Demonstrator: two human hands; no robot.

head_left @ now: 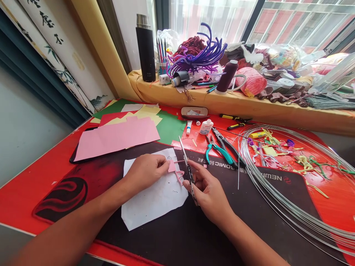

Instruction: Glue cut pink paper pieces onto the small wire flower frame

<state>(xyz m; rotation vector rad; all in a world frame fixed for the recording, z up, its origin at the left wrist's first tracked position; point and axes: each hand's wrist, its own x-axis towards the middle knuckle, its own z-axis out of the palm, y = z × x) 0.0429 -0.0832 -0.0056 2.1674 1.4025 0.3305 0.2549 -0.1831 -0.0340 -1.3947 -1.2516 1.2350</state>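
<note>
Between thumb and fingers, my left hand (146, 170) pinches a small pink paper piece (172, 166) above a white paper sheet (151, 207). My right hand (209, 188) is closed around the handles of a pair of scissors (189, 170), whose blades point up and away from me. The blades are close to the right edge of the pink piece; I cannot tell if they touch it. Thin pink paper strips (179, 176) lie beside the piece, near the scissors. Under the sheet is a black desk mat (222, 229).
Pink cardstock (119, 138) and green paper (173, 127) lie at the back left. Behind the hands are a glue bottle (206, 127), teal pliers (219, 149) and black pliers (229, 147). A large wire coil (266, 192) spreads on the right. A black thermos (145, 51) stands on the ledge.
</note>
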